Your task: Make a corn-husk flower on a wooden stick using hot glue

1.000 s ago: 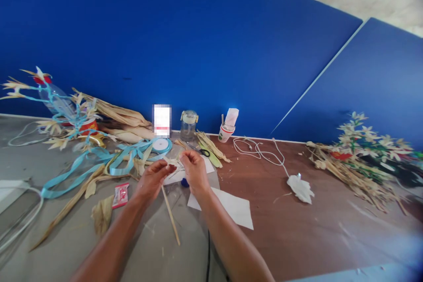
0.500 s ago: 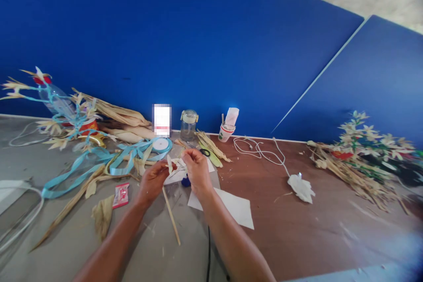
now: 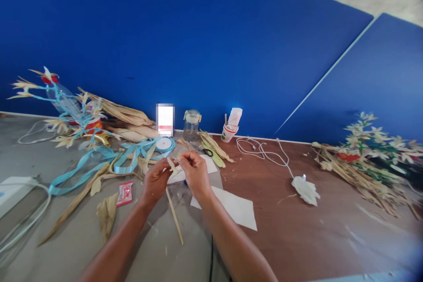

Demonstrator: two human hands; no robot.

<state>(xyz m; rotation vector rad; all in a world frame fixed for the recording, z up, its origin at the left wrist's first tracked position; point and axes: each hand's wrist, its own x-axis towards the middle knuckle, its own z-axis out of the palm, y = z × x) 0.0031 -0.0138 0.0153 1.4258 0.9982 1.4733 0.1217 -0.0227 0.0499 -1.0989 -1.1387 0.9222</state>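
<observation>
My left hand (image 3: 157,181) pinches a small pale piece of corn husk (image 3: 172,165), shaped like flower petals, between thumb and fingers. Close against it, my right hand (image 3: 195,172) is closed in a pinch at the husk's right side; what its fingertips hold is too small to make out. Beneath both hands lies white paper (image 3: 211,164), with a dark blue thing mostly hidden behind my right hand. A thin wooden stick (image 3: 175,218) rests on the table below my hands. Black-handled scissors (image 3: 207,152) lie just beyond my right hand.
Light blue ribbon (image 3: 71,176) and dried corn husks (image 3: 124,112) spread over the left side, beside a husk-flower branch (image 3: 82,116). A lidded jar (image 3: 192,125) and a paper cup (image 3: 229,133) stand by the blue partition (image 3: 198,44). A white cable (image 3: 254,152) and more husk flowers (image 3: 366,141) lie right.
My right hand has moved left, bringing its fingertips up to the pale husk piece in my left hand. The whole view has shifted slightly.
</observation>
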